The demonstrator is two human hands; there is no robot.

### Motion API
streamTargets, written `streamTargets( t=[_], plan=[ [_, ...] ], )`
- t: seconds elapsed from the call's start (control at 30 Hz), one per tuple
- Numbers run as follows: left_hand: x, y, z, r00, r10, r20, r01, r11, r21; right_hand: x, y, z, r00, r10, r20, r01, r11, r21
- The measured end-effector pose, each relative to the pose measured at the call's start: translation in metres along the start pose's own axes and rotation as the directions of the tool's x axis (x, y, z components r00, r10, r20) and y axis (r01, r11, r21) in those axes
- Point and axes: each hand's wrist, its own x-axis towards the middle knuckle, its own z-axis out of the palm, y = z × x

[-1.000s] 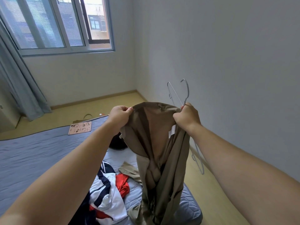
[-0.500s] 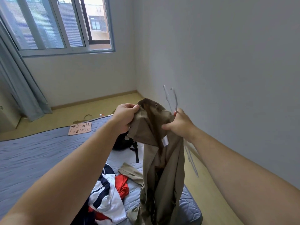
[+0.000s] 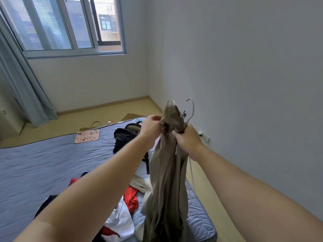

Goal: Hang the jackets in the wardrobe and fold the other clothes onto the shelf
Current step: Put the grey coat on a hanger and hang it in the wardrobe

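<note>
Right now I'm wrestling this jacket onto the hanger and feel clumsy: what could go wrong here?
1. The tan jacket hangs bunched, and the right hand grips it together with the wire hanger; the hanger looks unseated, so the jacket may slip off.
2. Its hem hangs by the red and white clothes on the bed and could drag them.

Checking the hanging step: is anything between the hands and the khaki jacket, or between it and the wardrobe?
Nothing visible: the left hand and right hand both grip the khaki jacket, the right also holding a wire hanger. The wardrobe is out of view, so that path cannot be judged.
</note>
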Motion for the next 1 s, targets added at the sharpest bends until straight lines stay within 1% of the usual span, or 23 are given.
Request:
streamTargets(
  t=[0.03,0.07,0.13,0.2,0.27,0.3,0.37,0.43,0.47,0.53,0.57,0.6,0.67,0.73,0.8,0.9,0.97,1.0],
  plan=[
    [-0.002,-0.017,0.0,0.998,0.018,-0.055,-0.01,0.99,0.141,0.004,-0.005,0.0,0.998,0.045,-0.048,-0.044,0.999,0.014],
    [-0.004,-0.034,0.001,0.996,0.013,-0.092,0.009,0.971,0.24,0.008,-0.01,0.0,0.992,0.096,-0.087,-0.094,0.995,0.03],
    [-0.013,-0.067,0.002,0.995,-0.032,-0.093,0.061,0.944,0.325,0.016,-0.018,-0.001,0.977,0.165,-0.135,-0.153,0.984,0.093],
    [-0.022,-0.091,0.007,0.994,-0.087,-0.071,0.109,0.894,0.434,0.023,-0.026,-0.004,0.966,0.191,-0.175,-0.172,0.978,0.113],
    [-0.028,-0.111,0.013,0.984,-0.158,-0.087,0.178,0.772,0.611,0.028,-0.03,-0.009,0.958,0.208,-0.199,-0.19,0.976,0.106],
    [-0.031,-0.119,0.017,0.97,-0.209,-0.121,0.235,0.701,0.674,0.03,-0.031,-0.012,0.956,0.211,-0.204,-0.193,0.975,0.106],
    [-0.034,-0.126,0.024,0.917,-0.346,-0.198,0.374,0.572,0.73,0.032,-0.032,-0.016,0.954,0.214,-0.209,-0.194,0.975,0.112],
    [-0.036,-0.128,0.03,0.85,-0.476,-0.226,0.477,0.514,0.713,0.033,-0.034,-0.02,0.951,0.213,-0.226,-0.19,0.975,0.119],
    [-0.035,-0.13,0.032,0.822,-0.534,-0.197,0.497,0.505,0.706,0.034,-0.035,-0.021,0.949,0.211,-0.234,-0.186,0.975,0.124],
    [-0.034,-0.131,0.035,0.76,-0.645,-0.086,0.48,0.466,0.743,0.034,-0.036,-0.025,0.944,0.213,-0.25,-0.183,0.973,0.138],
    [-0.035,-0.131,0.034,0.745,-0.665,-0.052,0.47,0.468,0.748,0.034,-0.037,-0.026,0.942,0.217,-0.257,-0.184,0.972,0.146],
    [-0.033,-0.13,0.035,0.764,-0.644,-0.035,0.45,0.492,0.745,0.034,-0.037,-0.028,0.94,0.223,-0.259,-0.188,0.971,0.15],
    [-0.025,-0.129,0.035,0.85,-0.527,-0.019,0.374,0.577,0.727,0.033,-0.036,-0.032,0.938,0.231,-0.258,-0.196,0.969,0.153],
    [-0.014,-0.129,0.032,0.908,-0.417,-0.044,0.333,0.653,0.68,0.033,-0.032,-0.039,0.933,0.239,-0.27,-0.2,0.966,0.163],
    [-0.004,-0.124,0.023,0.943,-0.32,-0.093,0.302,0.704,0.642,0.034,-0.027,-0.047,0.916,0.244,-0.317,-0.208,0.967,0.145],
    [0.011,-0.104,0.01,0.985,-0.134,-0.104,0.17,0.761,0.626,0.032,-0.017,-0.063,0.888,0.256,-0.383,-0.258,0.965,0.046],
    [0.021,-0.079,0.005,0.998,-0.017,-0.064,0.054,0.776,0.628,0.027,-0.012,-0.072,0.88,0.314,-0.357,-0.353,0.934,-0.047],
    [0.025,-0.065,0.004,0.999,0.04,-0.035,-0.008,0.767,0.641,0.025,-0.01,-0.076,0.87,0.365,-0.331,-0.414,0.906,-0.089]
  ],
)
